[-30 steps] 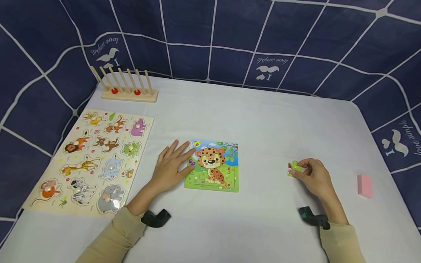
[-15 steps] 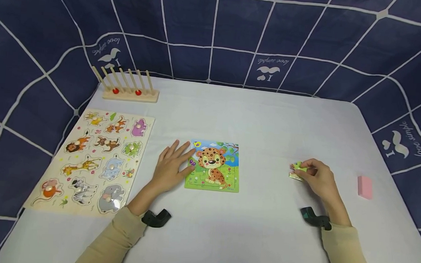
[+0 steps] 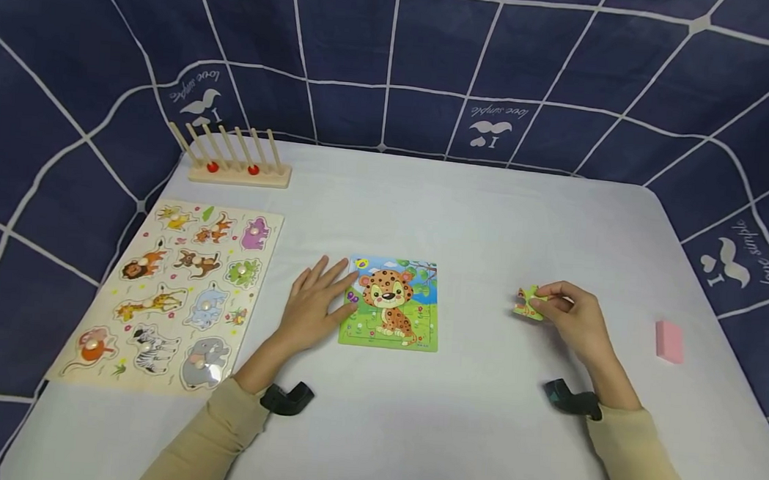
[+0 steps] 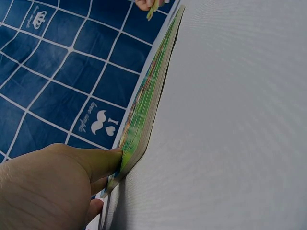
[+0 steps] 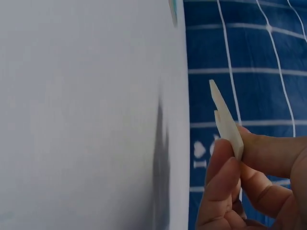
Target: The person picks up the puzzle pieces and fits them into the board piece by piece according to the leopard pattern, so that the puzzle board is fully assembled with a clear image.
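Observation:
A square leopard jigsaw puzzle point(image 3: 390, 306) lies flat in the middle of the table. My left hand point(image 3: 314, 305), fingers spread, rests at its left side, with thumb and fingertips on its edge. In the left wrist view the thumb point(image 4: 103, 163) touches the puzzle's green border point(image 4: 139, 120). Off to the right, my right hand point(image 3: 574, 314) pinches a green jigsaw piece point(image 3: 527, 304) between thumb and fingers. The right wrist view shows the pale edge of this jigsaw piece point(image 5: 226, 122) held above the table, its shadow falling below.
An animal knob puzzle board point(image 3: 176, 293) covers the left of the table. Behind it stands a wooden peg rack point(image 3: 239, 176) with two red beads. A pink block point(image 3: 669, 342) sits at the right. A dark blue checked cloth point(image 3: 429, 52) hangs around the table.
My right hand has tilted and turned the jigsaw piece and brought it slightly left. The left hand stays put on the puzzle's edge.

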{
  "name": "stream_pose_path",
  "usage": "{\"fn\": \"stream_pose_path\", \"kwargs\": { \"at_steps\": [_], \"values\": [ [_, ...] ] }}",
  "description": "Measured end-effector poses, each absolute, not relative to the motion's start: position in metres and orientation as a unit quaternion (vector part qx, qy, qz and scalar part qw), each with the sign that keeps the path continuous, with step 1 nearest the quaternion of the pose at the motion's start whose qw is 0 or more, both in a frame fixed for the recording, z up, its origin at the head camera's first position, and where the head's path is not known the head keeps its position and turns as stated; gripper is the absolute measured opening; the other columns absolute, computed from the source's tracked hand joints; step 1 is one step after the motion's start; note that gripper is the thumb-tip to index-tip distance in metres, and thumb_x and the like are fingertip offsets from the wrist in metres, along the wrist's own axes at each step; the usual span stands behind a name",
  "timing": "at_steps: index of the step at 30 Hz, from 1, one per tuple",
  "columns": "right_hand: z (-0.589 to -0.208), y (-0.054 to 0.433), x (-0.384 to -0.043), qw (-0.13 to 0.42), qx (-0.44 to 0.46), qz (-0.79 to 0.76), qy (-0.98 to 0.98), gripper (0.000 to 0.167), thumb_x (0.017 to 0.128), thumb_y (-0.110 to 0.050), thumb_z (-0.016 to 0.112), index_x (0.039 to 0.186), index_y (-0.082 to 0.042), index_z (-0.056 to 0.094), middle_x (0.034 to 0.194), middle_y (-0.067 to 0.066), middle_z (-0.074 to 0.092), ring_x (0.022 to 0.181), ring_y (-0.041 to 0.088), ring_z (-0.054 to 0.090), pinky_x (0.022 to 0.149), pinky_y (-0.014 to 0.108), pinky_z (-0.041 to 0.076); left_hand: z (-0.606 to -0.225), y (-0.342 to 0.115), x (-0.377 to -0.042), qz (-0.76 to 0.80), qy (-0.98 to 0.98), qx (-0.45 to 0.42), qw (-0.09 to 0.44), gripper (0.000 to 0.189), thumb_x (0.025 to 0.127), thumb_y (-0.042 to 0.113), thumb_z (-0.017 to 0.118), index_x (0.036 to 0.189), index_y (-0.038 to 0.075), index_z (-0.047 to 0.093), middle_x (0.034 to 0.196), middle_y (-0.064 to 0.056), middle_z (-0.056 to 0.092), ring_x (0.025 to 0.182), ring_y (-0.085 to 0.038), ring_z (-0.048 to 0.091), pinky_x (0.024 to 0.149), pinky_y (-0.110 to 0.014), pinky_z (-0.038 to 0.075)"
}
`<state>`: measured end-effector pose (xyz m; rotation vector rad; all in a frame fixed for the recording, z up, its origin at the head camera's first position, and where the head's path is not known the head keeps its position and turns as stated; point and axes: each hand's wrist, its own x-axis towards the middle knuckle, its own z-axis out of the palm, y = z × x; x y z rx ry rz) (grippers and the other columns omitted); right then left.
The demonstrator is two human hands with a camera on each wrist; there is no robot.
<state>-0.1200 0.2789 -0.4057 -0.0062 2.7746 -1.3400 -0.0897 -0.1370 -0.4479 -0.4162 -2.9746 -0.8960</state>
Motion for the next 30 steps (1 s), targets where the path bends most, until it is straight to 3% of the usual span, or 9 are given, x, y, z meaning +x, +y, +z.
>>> {"fn": "stream_pose_path", "kwargs": {
  "at_steps": [11,21,30],
  "values": [
    [-0.414,0.208,-0.118,0.091,-0.063,-0.470,0.876,0.017,0.086,-0.005,0.073,0.098,0.003,0.065,0.076,0.009,0.060,0.056,0.006,0.045,0.048,0.019,0.038,-0.447,-0.136,-0.090,-0.287,-0.949,-0.133,0.001,0.056,0.095,0.035,0.060,0.146,0.015,0.047,0.159,-0.009,0.032,0.152,-0.035,0.011,0.120,-0.055,0.005],
    [-0.413,0.159,-0.111,0.075,-0.101,-0.479,0.869,0.013,0.083,-0.004,0.075,0.092,0.000,0.067,0.088,0.012,0.059,0.068,0.013,0.053,0.055,0.018,0.043,-0.448,-0.136,-0.090,-0.289,-0.948,-0.131,0.001,0.056,0.095,0.035,0.060,0.145,0.014,0.047,0.159,-0.009,0.031,0.152,-0.035,0.011,0.120,-0.055,0.005],
    [-0.417,0.140,-0.103,0.076,-0.134,-0.480,0.863,0.012,0.082,-0.005,0.076,0.089,-0.002,0.067,0.086,0.009,0.059,0.069,0.012,0.053,0.056,0.017,0.044,-0.446,-0.136,-0.089,-0.290,-0.948,-0.131,0.001,0.056,0.095,0.035,0.060,0.145,0.013,0.048,0.159,-0.010,0.032,0.151,-0.036,0.011,0.120,-0.056,0.005]
  ]
}}
